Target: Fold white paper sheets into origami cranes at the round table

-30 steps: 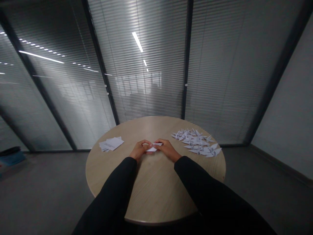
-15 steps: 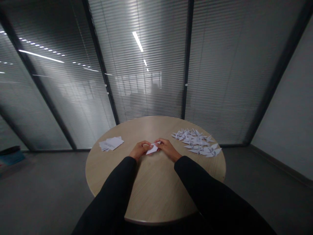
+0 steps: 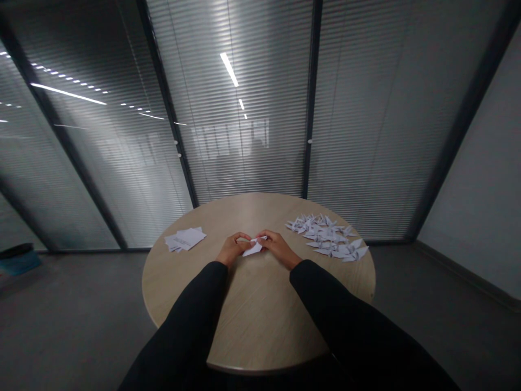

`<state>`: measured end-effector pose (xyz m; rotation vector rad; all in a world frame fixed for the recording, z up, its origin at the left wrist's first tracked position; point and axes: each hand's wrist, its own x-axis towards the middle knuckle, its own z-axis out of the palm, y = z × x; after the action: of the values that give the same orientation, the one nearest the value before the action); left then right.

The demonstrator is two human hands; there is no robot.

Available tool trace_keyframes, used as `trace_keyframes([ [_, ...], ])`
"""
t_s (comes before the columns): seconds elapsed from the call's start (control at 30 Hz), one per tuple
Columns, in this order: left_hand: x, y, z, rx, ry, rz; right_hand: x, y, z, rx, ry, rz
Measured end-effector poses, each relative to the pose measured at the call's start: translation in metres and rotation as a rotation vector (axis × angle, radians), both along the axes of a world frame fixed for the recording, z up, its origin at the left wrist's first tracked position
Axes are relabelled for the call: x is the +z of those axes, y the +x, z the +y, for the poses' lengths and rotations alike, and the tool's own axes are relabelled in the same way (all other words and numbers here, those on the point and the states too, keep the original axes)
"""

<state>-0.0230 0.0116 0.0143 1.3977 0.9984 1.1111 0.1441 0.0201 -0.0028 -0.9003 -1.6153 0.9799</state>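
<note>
Between my two hands, over the middle of the round table, is a small folded white paper point(image 3: 253, 249). My left hand point(image 3: 233, 249) grips its left side with the fingers closed on it. On the other side my right hand point(image 3: 278, 247) pinches the paper's upper right part. The fingertips hide some of its folds. To the right lie many folded white paper cranes point(image 3: 331, 236), crowded in a loose group. A small stack of white paper sheets point(image 3: 185, 239), the top one with printed text, lies left of my left hand.
The round wooden table point(image 3: 268, 320) has its near edge close to my body. Behind it rises a glass partition with blinds point(image 3: 248, 174). A blue bin with a dark rim point(image 3: 19, 260) stands on the floor at far left.
Hardly anything differs. Both hands keep hold of the folded paper in the same place, with only a very slight shift of fingers and paper.
</note>
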Motion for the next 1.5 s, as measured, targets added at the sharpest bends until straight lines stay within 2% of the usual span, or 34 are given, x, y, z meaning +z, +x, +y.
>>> trace_keyframes([
  [0.17, 0.004, 0.004, -0.005, 0.037, 0.008, 0.027, 0.002, 0.000, -0.003, -0.002, 0.003, -0.052],
  [0.53, 0.000, 0.001, -0.001, -0.053, -0.019, 0.036, -0.003, 0.002, 0.005, -0.036, -0.036, 0.000],
  [0.77, -0.006, -0.001, 0.006, -0.093, 0.031, 0.058, -0.004, 0.002, 0.004, -0.041, -0.027, -0.038],
  [0.97, -0.009, -0.003, 0.006, -0.131, 0.062, 0.048, -0.004, 0.002, 0.006, -0.061, -0.096, -0.010],
  [1.23, -0.005, -0.001, 0.002, -0.138, 0.098, 0.067, 0.000, 0.005, 0.004, -0.021, -0.065, -0.035],
  [1.5, 0.003, 0.001, -0.001, -0.141, 0.168, 0.075, 0.005, 0.006, 0.000, -0.048, 0.020, -0.026],
])
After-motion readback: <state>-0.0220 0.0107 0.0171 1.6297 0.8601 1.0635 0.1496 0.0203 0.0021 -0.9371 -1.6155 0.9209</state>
